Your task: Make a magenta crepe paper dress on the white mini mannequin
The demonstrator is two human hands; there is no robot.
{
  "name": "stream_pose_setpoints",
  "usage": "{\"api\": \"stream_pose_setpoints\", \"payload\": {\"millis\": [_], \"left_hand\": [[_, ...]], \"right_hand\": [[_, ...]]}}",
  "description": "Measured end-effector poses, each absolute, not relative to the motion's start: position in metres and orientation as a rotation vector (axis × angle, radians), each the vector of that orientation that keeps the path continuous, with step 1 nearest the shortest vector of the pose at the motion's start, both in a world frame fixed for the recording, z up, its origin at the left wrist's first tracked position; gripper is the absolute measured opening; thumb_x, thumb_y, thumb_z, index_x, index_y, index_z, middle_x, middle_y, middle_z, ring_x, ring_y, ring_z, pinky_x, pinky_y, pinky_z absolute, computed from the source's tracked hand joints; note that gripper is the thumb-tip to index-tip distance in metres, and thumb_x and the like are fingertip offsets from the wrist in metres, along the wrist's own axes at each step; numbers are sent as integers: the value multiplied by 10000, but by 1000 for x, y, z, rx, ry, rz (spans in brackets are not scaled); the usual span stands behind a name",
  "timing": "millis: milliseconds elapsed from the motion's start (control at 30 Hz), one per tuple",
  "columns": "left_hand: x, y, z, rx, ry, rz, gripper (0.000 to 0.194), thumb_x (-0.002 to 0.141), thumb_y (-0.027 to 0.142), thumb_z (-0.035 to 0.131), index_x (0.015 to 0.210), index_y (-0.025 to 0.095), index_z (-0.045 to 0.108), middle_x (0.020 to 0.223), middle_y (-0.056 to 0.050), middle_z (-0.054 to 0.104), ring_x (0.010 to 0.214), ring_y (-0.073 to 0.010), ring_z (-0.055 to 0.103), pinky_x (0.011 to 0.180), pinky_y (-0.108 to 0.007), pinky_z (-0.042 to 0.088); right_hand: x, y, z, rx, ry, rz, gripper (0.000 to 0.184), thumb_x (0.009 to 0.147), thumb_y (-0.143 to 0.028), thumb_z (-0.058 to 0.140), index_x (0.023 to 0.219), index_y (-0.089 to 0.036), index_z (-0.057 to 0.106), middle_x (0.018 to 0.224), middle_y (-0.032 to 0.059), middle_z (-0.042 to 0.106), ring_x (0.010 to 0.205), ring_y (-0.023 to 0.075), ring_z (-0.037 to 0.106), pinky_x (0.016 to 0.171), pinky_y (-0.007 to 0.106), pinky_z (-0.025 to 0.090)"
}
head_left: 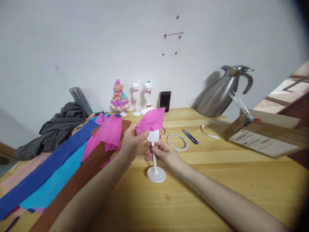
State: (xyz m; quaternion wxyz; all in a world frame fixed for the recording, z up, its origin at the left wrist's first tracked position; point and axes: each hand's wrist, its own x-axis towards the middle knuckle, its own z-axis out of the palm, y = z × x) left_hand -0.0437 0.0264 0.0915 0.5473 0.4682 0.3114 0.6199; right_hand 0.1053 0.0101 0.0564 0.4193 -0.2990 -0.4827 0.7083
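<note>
A small white mannequin stand [156, 174] stands on the wooden table [217, 180]. My right hand [161, 153] is closed around its thin pole just under the torso. My left hand [132, 138] pinches a piece of pink crepe paper [151, 120] against the mannequin's torso, which the paper mostly covers. Both forearms reach in from the bottom of the view.
Long strips of blue, cyan, brown and pink paper [60, 174] lie at left beside a striped cloth [58, 127]. Three small mannequins [135, 95], a phone [165, 100] and a steel jug [220, 91] stand at the wall. A tape ring [177, 142], scissors [189, 136] and a cardboard box [263, 137] lie at right.
</note>
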Motion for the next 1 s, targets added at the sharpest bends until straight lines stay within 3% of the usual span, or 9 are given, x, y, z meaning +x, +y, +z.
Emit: {"api": "stream_pose_setpoints", "payload": {"millis": [667,867,1000], "left_hand": [[-37,21,97,1003,778,1563,258,711,321,766,867,152,650,726,-2,676,604,-118,625,590,-257,542],[-34,22,99,967,798,1538,288,683,328,776,867,145,652,724,-2,671,590,-116,607,583,-255,523],[-32,21,100,941,789,1517,305,665,324,783,884,149,661,766,-15,690,648,-138,629,629,-281,532]], "right_hand": [[104,4,59,-791,-1255,1816,432,698,-504,777,923,-174,614,748,20,696,626,148,686,687,317,541],[114,13,69,-821,-1394,1842,405,666,-449,798,907,-169,633,769,17,687,727,163,688,746,317,523],[136,28,84,-916,-1640,1855,368,674,-416,768,921,-159,678,888,57,706,818,190,681,739,303,513]]}}
